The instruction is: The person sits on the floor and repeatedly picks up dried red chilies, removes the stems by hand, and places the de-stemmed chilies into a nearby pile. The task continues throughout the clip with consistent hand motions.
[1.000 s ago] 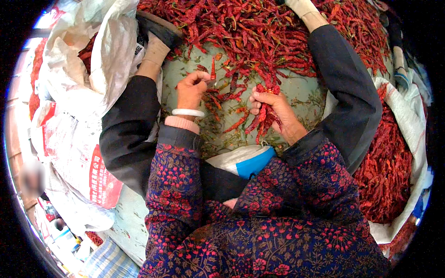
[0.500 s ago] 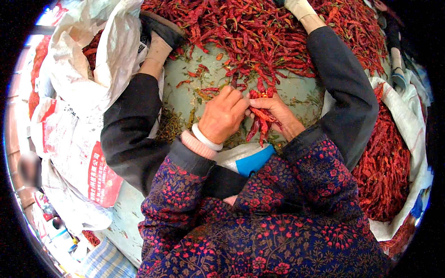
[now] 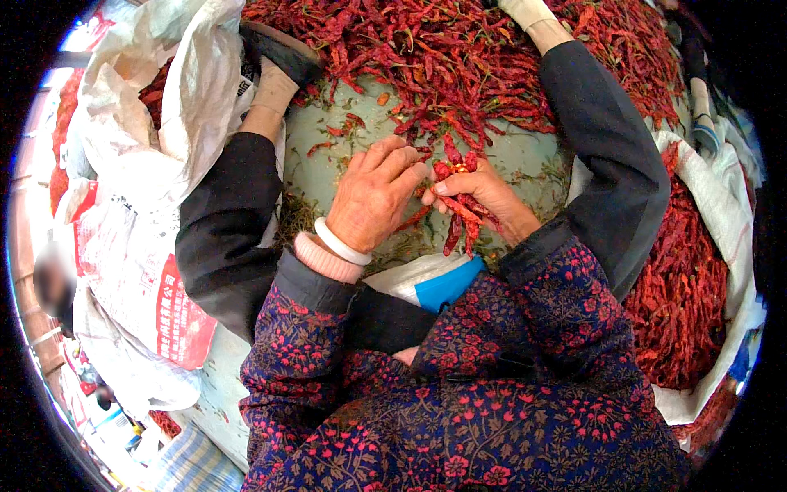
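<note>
A small bunch of dried red chili peppers point(image 3: 466, 215) is gripped in my right hand point(image 3: 498, 199), stem ends up and tips hanging toward my lap. Its thumb presses across them. Just to the left, my left hand point(image 3: 370, 195), with a white bangle point(image 3: 342, 243) at the wrist, is closed with its fingers curled down. The fingertips are near the bunch, and what they hold is hidden. One red chili shows beneath that hand; whether it is held I cannot tell. Ahead lies a broad heap of dried chilies point(image 3: 410, 57).
My outstretched legs frame a greenish sheet point(image 3: 316, 176) strewn with stem bits point(image 3: 297, 215). A white sack point(image 3: 139, 156) stands at left. Another open sack point(image 3: 738, 246) full of chilies point(image 3: 676, 303) is at right. A white-and-blue bag point(image 3: 447, 283) lies against my lap.
My left hand has moved slightly left, away from the bunch, leaving a gap between the hands. My right hand keeps its hold on the chilies, nearly in place.
</note>
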### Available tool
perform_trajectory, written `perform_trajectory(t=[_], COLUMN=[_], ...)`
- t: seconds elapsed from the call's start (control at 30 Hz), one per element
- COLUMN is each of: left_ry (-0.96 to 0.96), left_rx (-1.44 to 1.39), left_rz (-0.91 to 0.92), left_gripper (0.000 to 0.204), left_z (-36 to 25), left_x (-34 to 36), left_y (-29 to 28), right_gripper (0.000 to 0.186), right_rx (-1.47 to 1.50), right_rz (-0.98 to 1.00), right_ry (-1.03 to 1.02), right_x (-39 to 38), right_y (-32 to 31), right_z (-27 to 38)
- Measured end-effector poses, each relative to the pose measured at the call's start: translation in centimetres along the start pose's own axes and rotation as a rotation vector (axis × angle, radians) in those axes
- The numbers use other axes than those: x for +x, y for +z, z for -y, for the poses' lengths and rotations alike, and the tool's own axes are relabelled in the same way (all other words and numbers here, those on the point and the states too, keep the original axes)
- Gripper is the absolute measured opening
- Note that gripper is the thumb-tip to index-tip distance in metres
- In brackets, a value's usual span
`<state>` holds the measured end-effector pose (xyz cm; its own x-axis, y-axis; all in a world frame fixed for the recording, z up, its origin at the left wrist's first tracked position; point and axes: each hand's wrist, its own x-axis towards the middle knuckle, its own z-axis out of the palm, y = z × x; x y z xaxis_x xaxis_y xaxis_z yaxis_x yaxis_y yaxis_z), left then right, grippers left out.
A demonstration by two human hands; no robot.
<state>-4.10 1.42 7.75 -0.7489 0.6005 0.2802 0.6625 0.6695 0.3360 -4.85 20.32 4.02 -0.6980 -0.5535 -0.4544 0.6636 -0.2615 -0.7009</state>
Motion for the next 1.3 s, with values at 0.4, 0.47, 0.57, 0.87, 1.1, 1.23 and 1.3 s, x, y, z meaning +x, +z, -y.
perform_trajectory(t=[0.4, 0.47, 0.57, 0.87, 1.1, 1.23, 1.3], left_ry=[0.043, 0.045, 0.024, -0.268, -0.567, -0.885, -0.893], left_rx=[-0.013, -0.039, -0.038, 0.07, 0.076, 0.205, 0.121], left_rz=[0.101, 0.094, 0.081, -0.046, -0.046, -0.02, -0.031], left_gripper=[0.017, 0.013, 0.009, 0.007, 0.009, 0.009, 0.009], left_z=[0.3, 0.4, 0.2, -2.4, -3.0, 1.1, 2.6], left_x=[-1.0, -1.2, -1.3, -2.0, -2.0, -5.2, -6.1], left_y=[0.1, 0.3, 0.6, 4.0, 5.6, 5.5, 4.7], right_gripper=[0.016, 0.016, 0.015, 0.011, 0.017, 0.019, 0.021], right_rx=[-0.111, -0.128, -0.165, -0.357, -0.826, -0.441, -0.279], right_rz=[0.012, 0.007, -0.024, -0.224, -0.376, -0.069, -0.139], right_ry=[-0.008, -0.002, 0.004, -0.214, -0.502, -0.327, -0.216], right_x=[0.1, 0.1, 0.1, 1.3, 1.6, -1.1, -0.9], right_y=[0.5, 0.5, 0.5, 0.3, 0.3, 4.1, 2.4], right_z=[-0.2, -0.3, -0.5, -3.1, -3.5, -2.8, -1.8])
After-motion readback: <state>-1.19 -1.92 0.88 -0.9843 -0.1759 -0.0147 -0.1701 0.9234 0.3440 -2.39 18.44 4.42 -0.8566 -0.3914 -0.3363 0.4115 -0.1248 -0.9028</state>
